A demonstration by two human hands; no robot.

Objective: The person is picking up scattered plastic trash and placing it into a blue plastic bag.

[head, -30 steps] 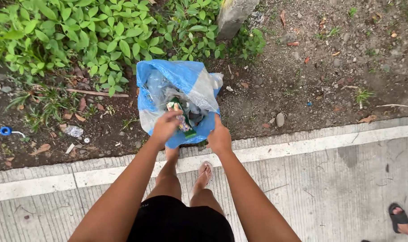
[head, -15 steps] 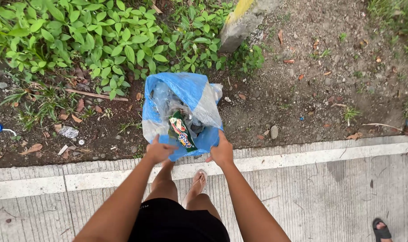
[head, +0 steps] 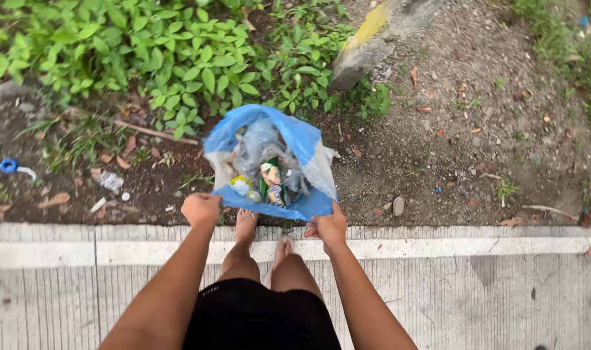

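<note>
Blue plastic bag [head: 289, 139] hangs open between the person's two hands, just above the bare feet [head: 264, 234] at the edge of the concrete pavement [head: 477, 291]. Nearest the camera are black shorts [head: 256, 317] and both forearms reaching forward. The left hand [head: 201, 209] is closed in a fist on the near-left rim of the bag; the right hand [head: 330, 227] pinches the near-right rim, its grip clenched on the blue plastic. Half a second ago the two hands sat closer together on the rim; now they are drawn wider apart, so the mouth of the bag gapes broader. A second ago the left hand was up over the opening, among the contents, rather than on the rim.

Inside the bag lie crumpled clear plastic [head: 260, 146], a green snack wrapper [head: 271, 183] and a pale yellowish piece [head: 241, 185]; the wrapper now rests lower, near the front rim.

Beyond the pale kerb line [head: 438, 247] is bare soil with dry leaves and a small grey stone [head: 398, 206]. A blue ring-shaped scrap [head: 9, 165] lies at far left. Farther off are leafy green plants [head: 178, 58] and a tilted concrete post [head: 366, 45] with yellow paint.
</note>
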